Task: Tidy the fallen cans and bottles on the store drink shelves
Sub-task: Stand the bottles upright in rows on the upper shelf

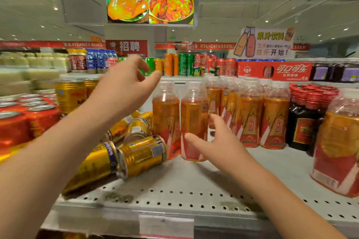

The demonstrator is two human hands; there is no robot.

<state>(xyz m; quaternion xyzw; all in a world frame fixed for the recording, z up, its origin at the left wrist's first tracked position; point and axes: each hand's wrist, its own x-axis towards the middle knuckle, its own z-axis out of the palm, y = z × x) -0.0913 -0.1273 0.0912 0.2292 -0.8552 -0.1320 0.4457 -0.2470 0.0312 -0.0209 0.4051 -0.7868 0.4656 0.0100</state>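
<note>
Gold cans (141, 154) lie toppled in a heap on the grey perforated shelf (194, 180), just left of the upright orange bottles (250, 118). The left hand (124, 87) hovers above them, fingers loosely spread and holding nothing; the right hand (219, 141) is spread wide beside the front bottle (194, 118), gripping nothing

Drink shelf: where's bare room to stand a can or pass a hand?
Free: the perforated shelf front, bordered by the fallen gold cans on the left, the orange bottle row behind, and the near orange bottle at the right. Crowded: the left, where the fallen cans lie heaped between the red cans and the bottles.
</note>
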